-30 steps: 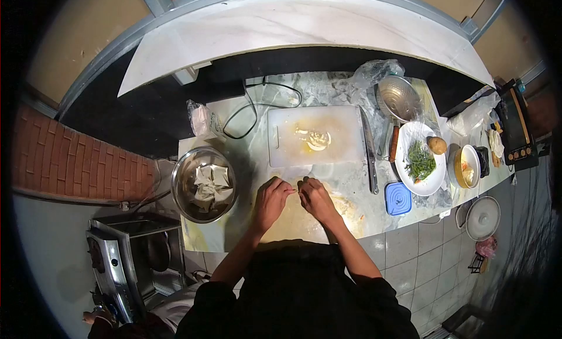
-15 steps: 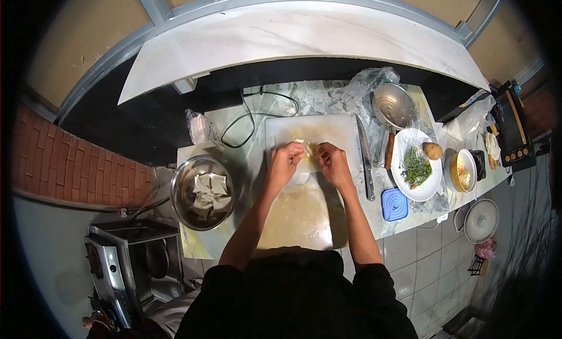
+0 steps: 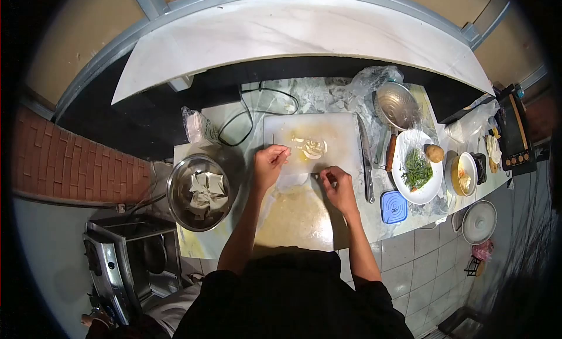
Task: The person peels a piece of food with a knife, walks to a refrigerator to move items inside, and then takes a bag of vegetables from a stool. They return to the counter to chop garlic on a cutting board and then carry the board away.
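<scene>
A white cutting board (image 3: 339, 128) lies on the marble counter with pale cut slices (image 3: 313, 148) in its middle. At the board's lower left edge is my left hand (image 3: 269, 163), its fingertips pinched together; what they hold, if anything, is too small to tell. My right hand (image 3: 338, 187) hovers by the lower right edge with curled fingers, thumb near the index finger, and anything between them cannot be made out. Along the board's right side lies a long knife (image 3: 366, 157).
Left stands a steel bowl (image 3: 175, 192) with pale sheets. On the right are a strainer (image 3: 397, 106), a white plate (image 3: 430, 189) with greens and a potato, a blue lid (image 3: 394, 206) and a yellow bowl (image 3: 453, 174). Another person's hand shows at lower left.
Both hands have drawn apart and back from the slices, my left hand to the left, my right hand toward the front edge. The pale slices are now uncovered.
</scene>
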A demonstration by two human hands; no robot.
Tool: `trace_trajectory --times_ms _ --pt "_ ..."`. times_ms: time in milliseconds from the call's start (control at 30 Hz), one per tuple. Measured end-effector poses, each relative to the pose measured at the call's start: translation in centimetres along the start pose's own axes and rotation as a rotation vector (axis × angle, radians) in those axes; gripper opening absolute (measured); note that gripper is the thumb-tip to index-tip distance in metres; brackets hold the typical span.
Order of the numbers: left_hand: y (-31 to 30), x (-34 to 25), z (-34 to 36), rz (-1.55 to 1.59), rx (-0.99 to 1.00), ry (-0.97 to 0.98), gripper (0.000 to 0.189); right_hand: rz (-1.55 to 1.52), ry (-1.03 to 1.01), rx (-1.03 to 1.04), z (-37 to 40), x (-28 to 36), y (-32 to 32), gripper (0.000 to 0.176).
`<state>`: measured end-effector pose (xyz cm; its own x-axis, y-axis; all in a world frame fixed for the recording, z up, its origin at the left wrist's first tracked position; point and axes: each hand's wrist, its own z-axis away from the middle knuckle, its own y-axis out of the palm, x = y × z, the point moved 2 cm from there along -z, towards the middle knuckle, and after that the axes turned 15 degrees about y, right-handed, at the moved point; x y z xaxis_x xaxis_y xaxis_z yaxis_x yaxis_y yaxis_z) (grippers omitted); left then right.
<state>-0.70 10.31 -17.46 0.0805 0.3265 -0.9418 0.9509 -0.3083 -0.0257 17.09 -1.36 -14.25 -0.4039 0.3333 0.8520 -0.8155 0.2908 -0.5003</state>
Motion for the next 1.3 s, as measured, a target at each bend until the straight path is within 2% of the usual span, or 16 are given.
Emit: trace_trajectory --times_ms 67,267,367,467,533,633,700,767,833,900,933,967,1000,1033,1167,1300 --pt "-0.2 0.1 1.1 0.041 -0.023 0.01 0.009 0.001 0.013 0.023 0.9 -0.3 0.3 0.005" --pt "0.3 -1.1 0.7 0.051 0.08 -0.02 0.013 0.012 0.028 0.033 1.5 -0.7 0.1 0.007" --pt "1.4 -2.9 -0.9 0.064 0.056 -0.046 0.013 -0.062 0.074 0.02 1.3 -0.8 -0.6 0.007" --pt "3.0 -3.3 -1.7 0.019 0.007 0.027 0.016 -0.177 0.085 -0.044 1.3 -1.6 -1.7 0.01" --pt "4.0 -3.1 -1.8 -0.205 -0.003 0.179 0.028 -0.177 0.102 -0.097 1.2 -2.5 -2.5 0.01" --pt "4.2 -2.5 -1.4 -0.391 0.095 0.186 0.039 -0.207 0.156 -0.169 1.4 -4.0 -4.0 0.011" --pt "3.5 -1.9 -1.3 -0.367 0.103 0.181 0.044 -0.18 0.147 -0.207 2.0 -5.0 -5.2 0.012" --pt "2.8 -1.2 -0.9 -0.22 0.097 0.03 0.041 -0.176 0.158 -0.229 2.3 -5.8 -6.2 0.011" --pt "2.1 -1.5 -0.7 -0.265 0.094 0.036 0.037 -0.072 0.136 -0.353 2.3 -5.9 -7.0 0.009" --pt "1.2 -1.3 -0.2 -0.449 0.089 0.073 0.034 0.02 0.127 -0.386 2.2 -5.8 -7.7 0.011" --pt "0.7 -1.0 0.1 -0.451 0.086 0.076 0.034 0.156 0.077 -0.452 2.2 -5.8 -7.9 0.014" --pt "0.4 -0.8 0.5 -0.546 0.12 0.158 0.036 0.292 0.025 -0.516 2.1 -5.7 -7.9 0.016" --pt "0.2 -0.9 0.9 -0.641 0.152 0.24 0.038 0.291 0.018 -0.515 2.0 -5.8 -7.8 0.016" --pt "0.2 -1.0 1.3 -0.643 0.145 0.243 0.038 0.342 0.031 -0.529 1.9 -6.1 -7.6 0.017" --pt "0.2 -1.1 2.8 -0.673 0.205 0.153 0.059 0.475 0.121 -0.566 1.3 -7.3 -7.1 0.017" --pt "0.3 -0.6 3.4 -0.764 0.271 0.148 0.076 0.426 0.149 -0.554 0.8 -7.6 -7.0 0.016"
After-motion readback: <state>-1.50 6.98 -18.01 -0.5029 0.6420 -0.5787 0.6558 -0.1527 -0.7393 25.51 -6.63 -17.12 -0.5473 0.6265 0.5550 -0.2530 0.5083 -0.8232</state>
